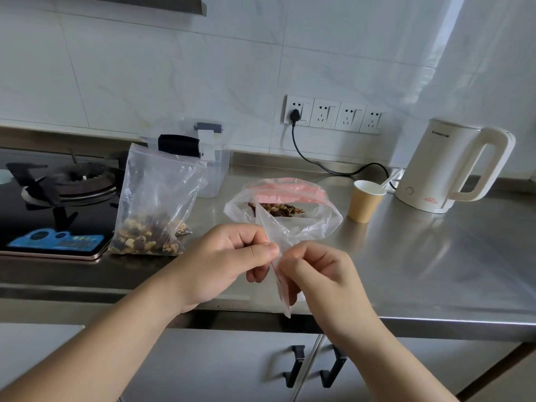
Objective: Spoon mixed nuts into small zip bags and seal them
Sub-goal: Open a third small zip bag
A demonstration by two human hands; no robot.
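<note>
Pinching small bag at red zip strip, left hand and right hand hold it over counter edge, apparently to part mouth. Open nut bag at 12 o'clock, within reach; filled bag at 10; cup with spoon at 2.

Clear zip bag red-striped, brown paper cup, cream kettle, black stove
</note>
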